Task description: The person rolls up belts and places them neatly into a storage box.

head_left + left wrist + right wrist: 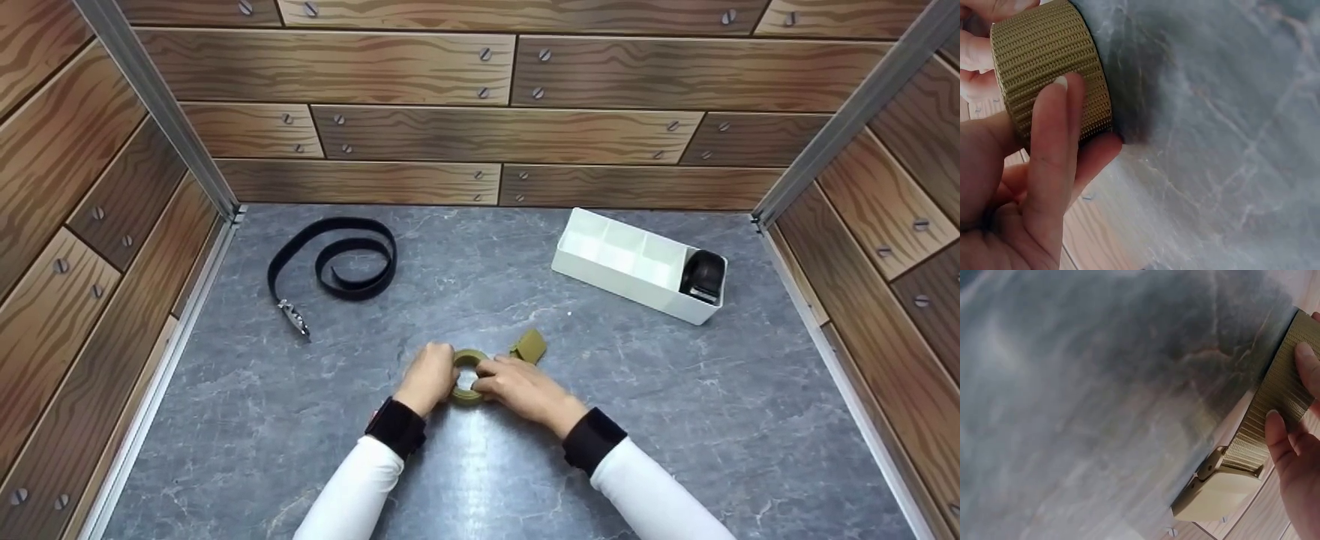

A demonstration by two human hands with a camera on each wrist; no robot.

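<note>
An olive woven belt, rolled into a ring, stands on its edge at the near middle of the floor. My left hand grips the coil's left side; in the left wrist view, the fingers of my left hand curl around the ribbed webbing. On the other side, my right hand pinches the coil with its thumb and fingers. Past that hand the belt's flat buckle sticks out to the right, and the right wrist view shows this tan buckle on the strap's end.
To the far left lies a loosely curled black belt with a silver buckle. A white divided box sits at the far right, a rolled black belt in its right-end compartment. Wood-patterned walls enclose the back and sides.
</note>
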